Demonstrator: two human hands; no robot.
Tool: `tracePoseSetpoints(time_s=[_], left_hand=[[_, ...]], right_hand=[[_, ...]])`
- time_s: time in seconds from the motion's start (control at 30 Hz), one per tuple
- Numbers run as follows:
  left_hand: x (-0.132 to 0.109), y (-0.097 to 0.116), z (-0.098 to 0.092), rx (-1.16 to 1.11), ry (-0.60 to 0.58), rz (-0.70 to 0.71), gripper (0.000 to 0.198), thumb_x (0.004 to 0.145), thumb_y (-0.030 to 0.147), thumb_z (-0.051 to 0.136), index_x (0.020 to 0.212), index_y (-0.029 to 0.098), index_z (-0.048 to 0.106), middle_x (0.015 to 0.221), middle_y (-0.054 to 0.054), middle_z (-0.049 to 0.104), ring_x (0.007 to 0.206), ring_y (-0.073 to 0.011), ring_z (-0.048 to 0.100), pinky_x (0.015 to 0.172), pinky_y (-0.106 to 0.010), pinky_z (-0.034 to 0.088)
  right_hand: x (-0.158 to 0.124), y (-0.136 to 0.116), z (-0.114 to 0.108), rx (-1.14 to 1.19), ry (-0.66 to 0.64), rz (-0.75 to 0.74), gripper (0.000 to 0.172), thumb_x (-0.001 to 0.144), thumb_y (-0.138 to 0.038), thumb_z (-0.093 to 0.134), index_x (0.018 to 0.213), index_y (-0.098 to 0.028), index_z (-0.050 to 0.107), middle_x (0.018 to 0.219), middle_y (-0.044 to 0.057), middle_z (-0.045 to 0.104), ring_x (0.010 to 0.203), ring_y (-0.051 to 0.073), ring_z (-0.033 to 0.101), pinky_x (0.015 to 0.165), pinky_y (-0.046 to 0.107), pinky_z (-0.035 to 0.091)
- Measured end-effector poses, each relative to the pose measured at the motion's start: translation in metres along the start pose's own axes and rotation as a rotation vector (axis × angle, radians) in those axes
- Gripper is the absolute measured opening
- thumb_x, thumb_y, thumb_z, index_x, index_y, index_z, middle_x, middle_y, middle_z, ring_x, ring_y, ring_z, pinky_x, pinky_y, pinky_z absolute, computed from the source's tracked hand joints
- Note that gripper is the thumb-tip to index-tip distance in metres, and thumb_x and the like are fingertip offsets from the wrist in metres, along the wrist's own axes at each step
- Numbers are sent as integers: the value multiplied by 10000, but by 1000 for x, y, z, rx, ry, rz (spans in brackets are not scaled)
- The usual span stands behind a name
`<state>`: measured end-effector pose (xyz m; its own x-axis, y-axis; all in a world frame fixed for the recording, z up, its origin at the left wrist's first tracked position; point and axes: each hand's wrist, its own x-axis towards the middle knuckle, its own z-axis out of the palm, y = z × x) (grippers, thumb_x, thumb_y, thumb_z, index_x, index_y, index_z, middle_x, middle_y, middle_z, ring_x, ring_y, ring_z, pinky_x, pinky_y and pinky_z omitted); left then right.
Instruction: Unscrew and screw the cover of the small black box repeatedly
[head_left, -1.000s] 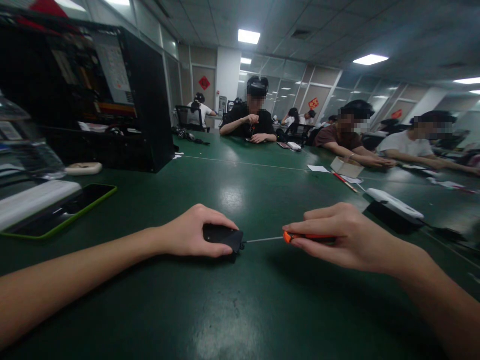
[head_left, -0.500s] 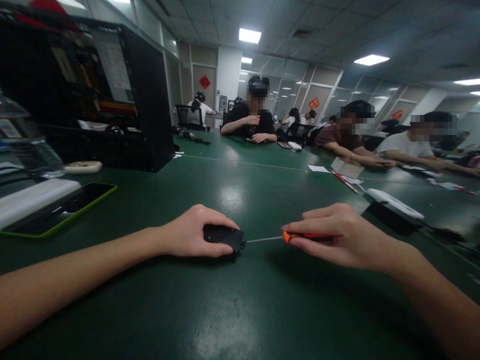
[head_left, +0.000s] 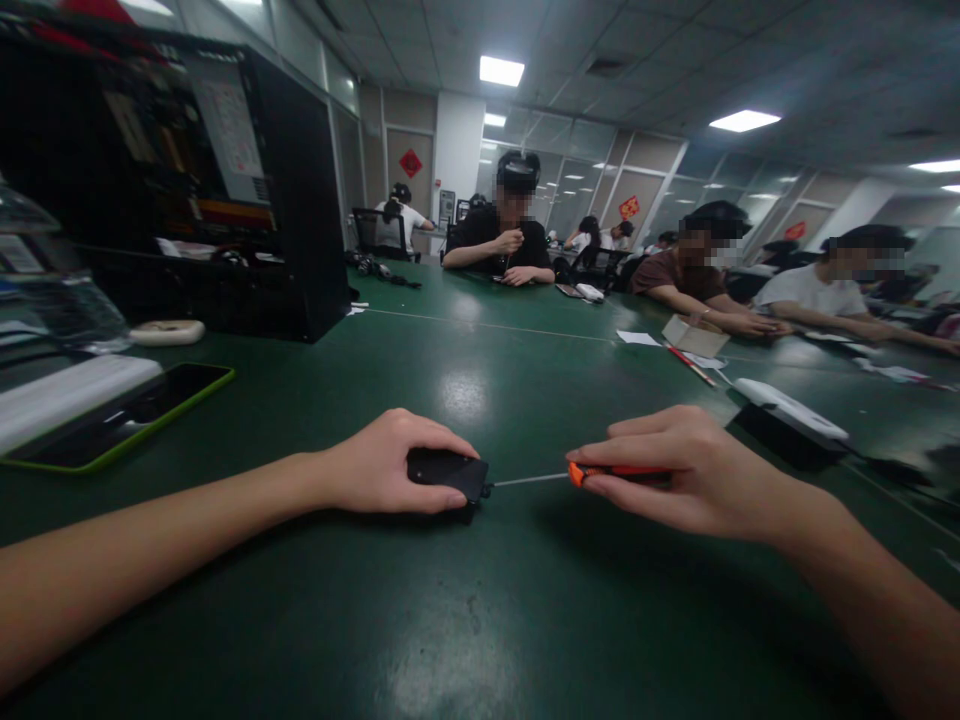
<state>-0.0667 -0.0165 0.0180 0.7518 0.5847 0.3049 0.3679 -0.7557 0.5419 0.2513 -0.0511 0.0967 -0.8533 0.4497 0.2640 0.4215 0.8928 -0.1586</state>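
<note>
My left hand (head_left: 401,462) is closed around a small flat black box (head_left: 448,474), thumb along the near side and fingers along the far side. A small dark loop or lug shows at the box's right end. My right hand (head_left: 679,470) grips a screwdriver (head_left: 622,471) with an orange and black handle, held nearly level. Its thin metal shaft points left, and the tip meets the lug at the box's right end. Whether the tip sits in a screw is too small to tell. Both hands are low over the green table (head_left: 450,620).
At the left stand an open black computer case (head_left: 300,200), a clear plastic bottle (head_left: 52,270) and a green-edged phone (head_left: 165,400). A white device (head_left: 791,408) lies at the right, near a small cardboard box (head_left: 696,335). Several people sit across the table.
Very little differs. The screwdriver handle and my right hand have shifted a few pixels to the right; my left hand and the black box stay in place.
</note>
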Motion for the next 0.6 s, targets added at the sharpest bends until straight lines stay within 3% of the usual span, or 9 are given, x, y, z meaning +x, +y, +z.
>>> tracePoseSetpoints(time_s=[0.6], left_hand=[[0, 0, 1, 17, 6, 6, 436, 845, 416, 755, 1210, 180, 725, 1133, -61, 772, 1000, -220, 723, 858, -278, 514]], right_hand=[[0, 2, 1, 2, -38, 35, 237, 988, -246, 574, 1117, -144, 745, 771, 49, 699, 625, 93, 605, 576, 213, 401]])
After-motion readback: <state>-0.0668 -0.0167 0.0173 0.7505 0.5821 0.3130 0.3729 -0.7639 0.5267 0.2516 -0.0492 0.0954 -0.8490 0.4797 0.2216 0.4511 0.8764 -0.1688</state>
